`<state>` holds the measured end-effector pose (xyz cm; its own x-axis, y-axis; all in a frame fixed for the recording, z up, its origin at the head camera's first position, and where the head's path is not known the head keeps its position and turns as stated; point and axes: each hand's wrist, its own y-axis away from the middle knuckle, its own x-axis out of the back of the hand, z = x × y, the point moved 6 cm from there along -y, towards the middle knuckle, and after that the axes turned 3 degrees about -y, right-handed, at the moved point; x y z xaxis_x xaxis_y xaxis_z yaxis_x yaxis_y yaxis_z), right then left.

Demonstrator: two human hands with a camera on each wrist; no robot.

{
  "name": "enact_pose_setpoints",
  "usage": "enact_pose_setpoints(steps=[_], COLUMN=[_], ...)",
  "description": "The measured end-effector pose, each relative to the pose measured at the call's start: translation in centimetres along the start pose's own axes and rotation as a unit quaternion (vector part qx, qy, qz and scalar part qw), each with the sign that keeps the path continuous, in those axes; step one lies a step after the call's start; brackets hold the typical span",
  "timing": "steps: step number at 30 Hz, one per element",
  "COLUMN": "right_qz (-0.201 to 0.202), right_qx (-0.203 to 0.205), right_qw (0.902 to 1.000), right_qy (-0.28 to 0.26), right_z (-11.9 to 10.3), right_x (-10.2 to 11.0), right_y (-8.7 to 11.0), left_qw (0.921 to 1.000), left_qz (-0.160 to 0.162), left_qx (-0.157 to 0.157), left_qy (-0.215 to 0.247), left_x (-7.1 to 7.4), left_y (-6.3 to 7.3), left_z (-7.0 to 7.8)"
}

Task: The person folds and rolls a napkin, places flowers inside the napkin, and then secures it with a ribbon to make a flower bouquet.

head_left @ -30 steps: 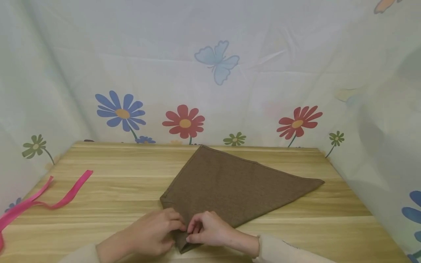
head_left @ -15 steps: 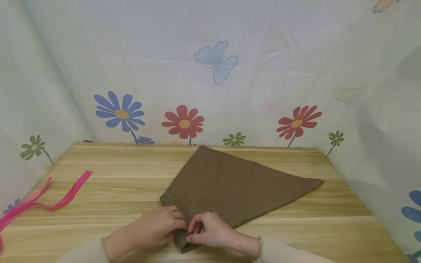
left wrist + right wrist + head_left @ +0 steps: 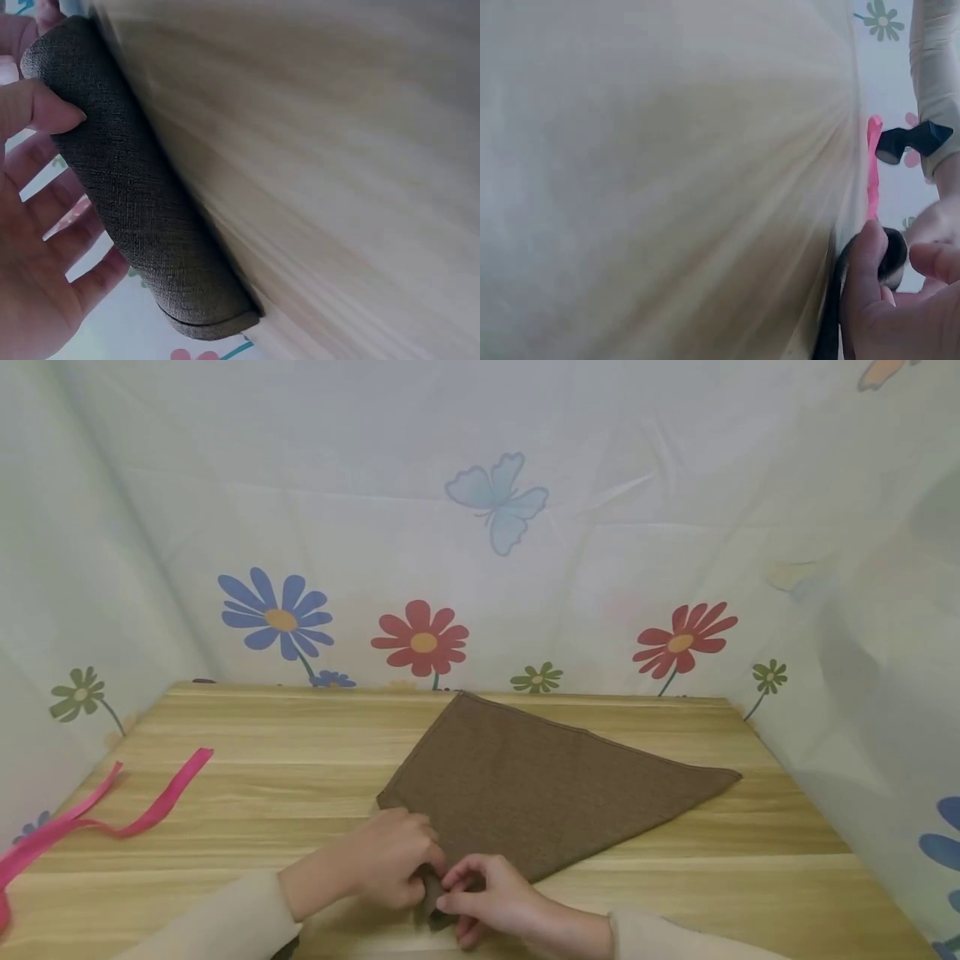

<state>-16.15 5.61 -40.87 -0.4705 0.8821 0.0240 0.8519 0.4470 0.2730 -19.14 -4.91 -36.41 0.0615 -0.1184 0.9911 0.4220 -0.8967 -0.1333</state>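
Note:
A brown cloth [image 3: 540, 785] lies in a pointed, kite-like shape on the table, its long tip to the right. Its left edge is rolled up, and the left wrist view shows this roll [image 3: 142, 187] as a thick dark tube with a stitched end. My left hand [image 3: 386, 856] grips the rolled edge, thumb on top of the roll and other fingers on the far side. At the near end of the roll, my right hand [image 3: 506, 897] pinches the cloth between thumb and fingers. In the right wrist view, the coiled end [image 3: 892, 259] shows beside the thumb.
A pink ribbon [image 3: 153, 810] lies in loose bends at the left of the wood-patterned table [image 3: 285, 777]. A white curtain [image 3: 360, 527] printed with flowers and butterflies stands behind and along both sides.
My left hand has moved right and slightly away from me, turning the cloth's left edge further over. The near corner has drawn in, and my right hand has shifted slightly right.

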Motion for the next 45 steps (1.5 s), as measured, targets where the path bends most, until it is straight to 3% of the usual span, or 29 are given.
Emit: enact_pose_setpoints(steps=[7, 13, 17, 24, 31, 38, 45], right_qz=[0.009, 0.034, 0.039, 0.023, 0.006, 0.002, 0.002], right_qx=[-0.017, 0.016, 0.029, 0.021, 0.048, 0.061, 0.057], right_qw=[0.9988, 0.9979, 0.998, 0.9992, 0.9985, 0.997, 0.9972], right_qy=[-0.046, -0.052, -0.042, -0.025, 0.026, 0.048, 0.048], right_z=[0.5, 0.6, 0.6, 0.6, 0.2, 0.0, 0.3], right_x=[0.3, 1.1, 1.5, 1.6, 1.4, 1.3, 1.4], right_y=[0.4, 0.8, 1.0, 1.5, 1.9, 2.1, 1.9], left_qw=[0.9996, 0.9987, 0.9989, 0.999, 0.9984, 0.9966, 0.9972], left_qz=[-0.016, -0.031, -0.026, 0.009, 0.039, 0.081, 0.073], left_qx=[0.017, 0.035, 0.038, 0.038, 0.042, 0.005, -0.01], left_qy=[0.017, 0.022, 0.002, -0.024, 0.003, -0.013, 0.007], left_x=[-0.3, -0.8, -0.6, -0.2, -0.3, -0.1, -0.2], left_y=[-1.7, -2.6, -2.7, -1.9, -0.7, 0.5, 1.3], left_z=[-0.3, -0.6, -0.6, -0.2, 0.3, 1.0, 1.1])
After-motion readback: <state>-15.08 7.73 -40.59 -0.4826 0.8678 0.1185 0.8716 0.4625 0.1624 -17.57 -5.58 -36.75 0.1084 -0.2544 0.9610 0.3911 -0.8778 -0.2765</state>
